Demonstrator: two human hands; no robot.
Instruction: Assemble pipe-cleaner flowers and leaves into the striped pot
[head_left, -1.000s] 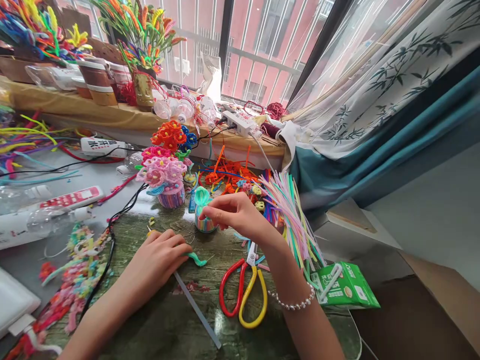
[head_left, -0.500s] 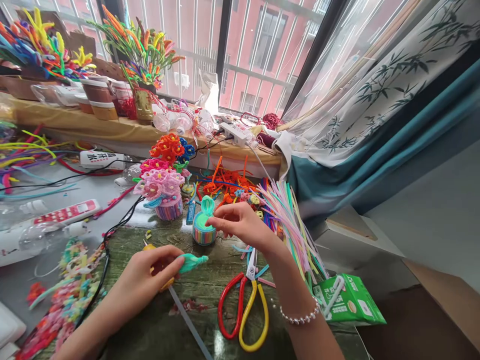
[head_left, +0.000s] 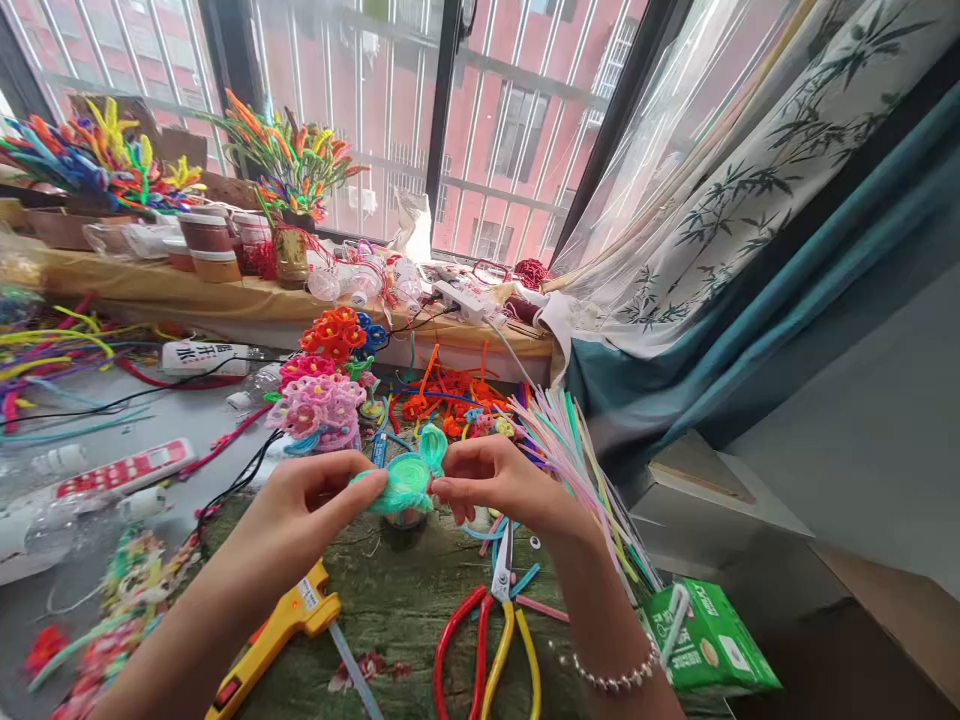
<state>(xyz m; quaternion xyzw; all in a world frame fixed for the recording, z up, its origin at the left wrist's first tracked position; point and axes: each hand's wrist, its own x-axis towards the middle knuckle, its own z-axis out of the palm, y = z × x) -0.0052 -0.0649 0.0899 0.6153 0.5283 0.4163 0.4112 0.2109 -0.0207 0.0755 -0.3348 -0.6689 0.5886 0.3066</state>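
pinching a turquoise piece in the left hand, long axis sideways, tip rightward, right hand with unclear grip

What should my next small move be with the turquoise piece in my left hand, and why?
I'd probably ease the turquoise piece against the small pot's near rim: your left hand holds it right there, though contact is unclear, and your right hand, close by the upright turquoise loop at the pot's right side, could perhaps steady things.
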